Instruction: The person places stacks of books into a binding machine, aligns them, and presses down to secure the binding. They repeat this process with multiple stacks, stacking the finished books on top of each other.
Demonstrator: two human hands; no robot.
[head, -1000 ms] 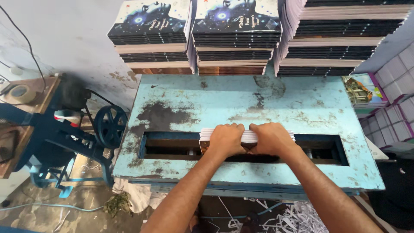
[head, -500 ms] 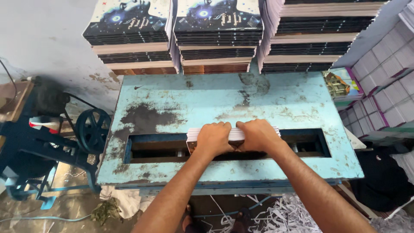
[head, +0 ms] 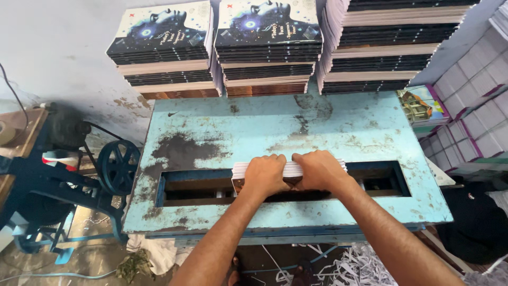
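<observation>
Booklet stack (head: 288, 169) | unmoved in table slot (head: 201, 188) since before | left hand (head: 266, 175), right hand (head: 317, 170) still grasping it, 6 o'clock of book piles (head: 270, 58)

Two bare forearms enter from the lower edge, with no sleeves, watch, bracelet or gloves on them. The left hand (head: 266, 175) and right hand (head: 320, 170) carry no rings that show. Fingernails are hidden from this view.
</observation>
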